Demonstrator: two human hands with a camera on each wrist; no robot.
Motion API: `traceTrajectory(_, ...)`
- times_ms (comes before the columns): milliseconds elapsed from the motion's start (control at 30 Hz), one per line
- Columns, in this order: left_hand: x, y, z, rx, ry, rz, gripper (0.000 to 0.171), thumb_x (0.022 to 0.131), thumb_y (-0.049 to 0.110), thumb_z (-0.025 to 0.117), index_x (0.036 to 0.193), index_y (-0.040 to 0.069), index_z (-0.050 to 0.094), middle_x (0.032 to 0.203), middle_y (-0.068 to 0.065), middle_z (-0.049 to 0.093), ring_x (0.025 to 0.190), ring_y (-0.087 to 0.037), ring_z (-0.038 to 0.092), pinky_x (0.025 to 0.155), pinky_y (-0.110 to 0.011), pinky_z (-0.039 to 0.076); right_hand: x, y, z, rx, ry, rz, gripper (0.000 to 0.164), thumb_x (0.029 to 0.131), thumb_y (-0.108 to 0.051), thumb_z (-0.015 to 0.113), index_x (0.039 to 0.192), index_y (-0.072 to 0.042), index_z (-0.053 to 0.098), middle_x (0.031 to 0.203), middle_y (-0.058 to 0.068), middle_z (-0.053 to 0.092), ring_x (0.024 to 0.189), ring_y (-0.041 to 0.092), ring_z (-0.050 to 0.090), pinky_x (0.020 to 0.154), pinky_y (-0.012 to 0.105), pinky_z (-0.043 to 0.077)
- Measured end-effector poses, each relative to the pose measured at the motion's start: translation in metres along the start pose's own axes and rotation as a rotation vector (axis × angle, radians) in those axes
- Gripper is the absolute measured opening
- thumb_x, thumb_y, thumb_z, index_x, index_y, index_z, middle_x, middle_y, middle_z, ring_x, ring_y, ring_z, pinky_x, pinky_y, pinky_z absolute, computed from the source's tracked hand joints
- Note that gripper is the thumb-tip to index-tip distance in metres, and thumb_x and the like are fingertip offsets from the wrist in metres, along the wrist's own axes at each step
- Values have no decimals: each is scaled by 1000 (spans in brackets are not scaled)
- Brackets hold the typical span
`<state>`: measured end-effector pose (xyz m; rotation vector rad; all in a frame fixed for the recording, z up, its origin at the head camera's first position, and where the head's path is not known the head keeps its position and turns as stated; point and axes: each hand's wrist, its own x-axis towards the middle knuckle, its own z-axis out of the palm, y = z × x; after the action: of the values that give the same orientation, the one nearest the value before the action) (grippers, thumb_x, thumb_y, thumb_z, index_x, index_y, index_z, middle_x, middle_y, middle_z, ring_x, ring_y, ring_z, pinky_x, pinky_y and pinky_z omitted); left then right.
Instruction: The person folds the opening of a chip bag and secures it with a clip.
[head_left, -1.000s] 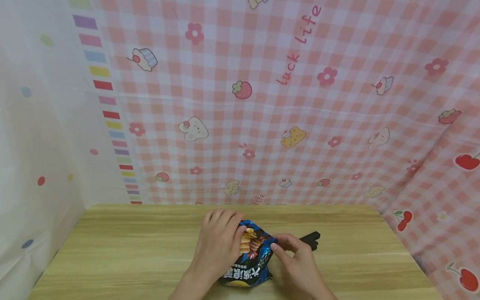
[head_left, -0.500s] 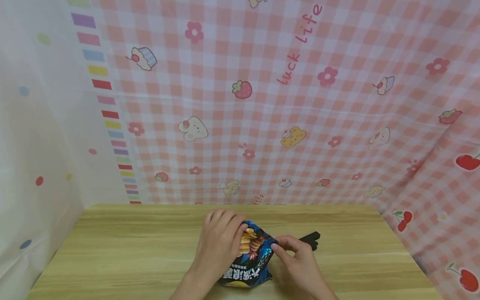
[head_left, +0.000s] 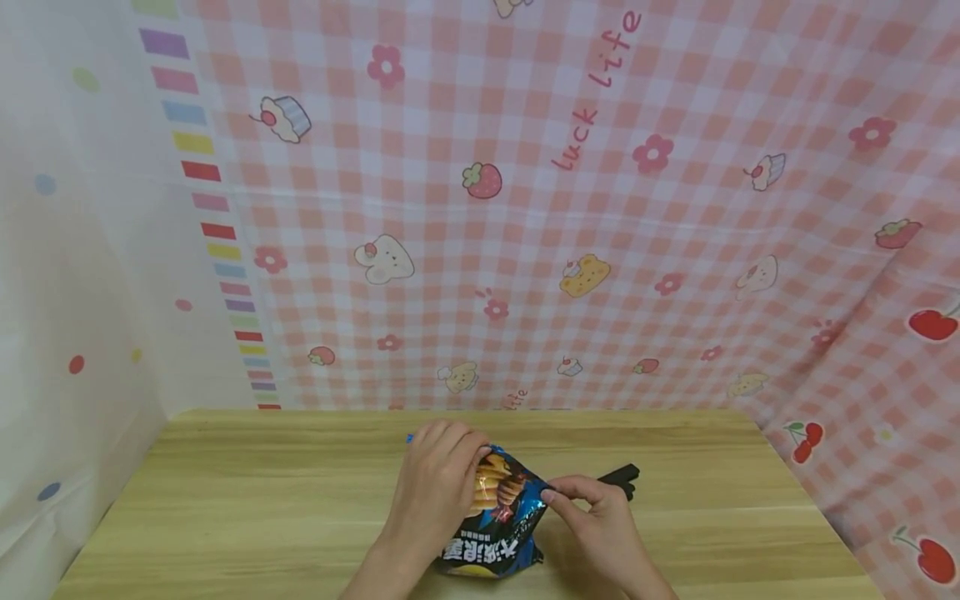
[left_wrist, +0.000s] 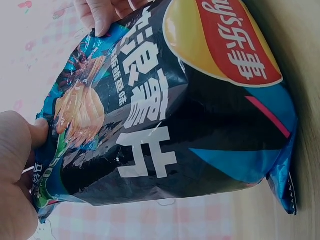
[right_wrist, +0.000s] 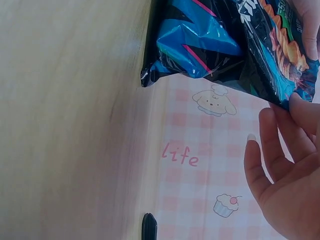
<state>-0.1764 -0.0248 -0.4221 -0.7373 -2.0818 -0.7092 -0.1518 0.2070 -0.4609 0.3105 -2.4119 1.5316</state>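
A black and blue bag of Lay's potato chips [head_left: 487, 521] stands on the table, its printing upside down in the head view. My left hand [head_left: 438, 487] covers its left side and grips the upper left edge. In the left wrist view, the thumb of that left hand [left_wrist: 15, 165] lies against the front of the chip bag [left_wrist: 145, 115]. My right hand [head_left: 600, 517] pinches the upper right corner between thumb and forefinger. The right wrist view shows this right hand [right_wrist: 287, 160] with its other fingers loosely bent below the corner. The bag looks puffed, and no opening shows.
A black long object [head_left: 622, 479] lies on the wooden table [head_left: 262, 500] behind my right hand; its kind is unclear. A pink checked cloth [head_left: 450, 250] hangs behind the table and along its right side, with a white cloth [head_left: 90, 292] at the left.
A blue corner of the bag now shows beyond my left hand's fingers, and the top of the bag has shifted slightly. Both hands keep their hold in nearly the same place.
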Motion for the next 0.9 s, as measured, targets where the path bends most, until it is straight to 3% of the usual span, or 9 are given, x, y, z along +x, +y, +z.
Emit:
traceTrajectory(133, 0, 0, -1, -8, -4, -9, 5, 95, 6, 75, 91, 9, 73, 88, 0, 68, 84, -17, 62, 80, -34, 52, 0, 1, -1, 7, -2, -52, 11, 90, -5, 80, 92, -16, 82, 87, -7, 78, 83, 6, 71, 77, 28, 58)
traceTrajectory(367, 1, -1, -2, -23, 18, 26, 12, 88, -5, 78, 91, 6, 73, 89, -1, 69, 84, -17, 62, 78, -32, 54, 1, 10, 0, 50, -3, -301, 17, 86, 10, 79, 97, -3, 83, 86, 3, 79, 79, 7, 71, 66, 21, 57)
traceTrajectory(467, 1, -2, -2, -36, 20, 34, 19, 84, -12, 75, 91, 5, 73, 89, -2, 70, 84, -17, 62, 79, -33, 55, 1, 13, 1, 102, -3, -362, 21, 84, 14, 78, 99, 0, 82, 87, 8, 79, 80, 6, 72, 64, 18, 56)
traceTrajectory(633, -1, -4, -3, -53, 0, 22, 33, 75, -22, 69, 93, 5, 74, 91, -2, 70, 87, -17, 63, 82, -34, 55, 2, 18, 1, 204, -23, -375, 28, 83, 19, 75, 103, 0, 82, 91, 13, 79, 85, 6, 73, 67, 19, 58)
traceTrajectory(900, -1, -4, -4, -65, -18, 12, 40, 70, -25, 68, 95, 5, 74, 93, -2, 71, 90, -17, 64, 87, -34, 56, 3, 20, -1, 359, -70, -329, 31, 86, 22, 70, 105, 2, 81, 96, 11, 79, 89, 8, 72, 73, 19, 58)
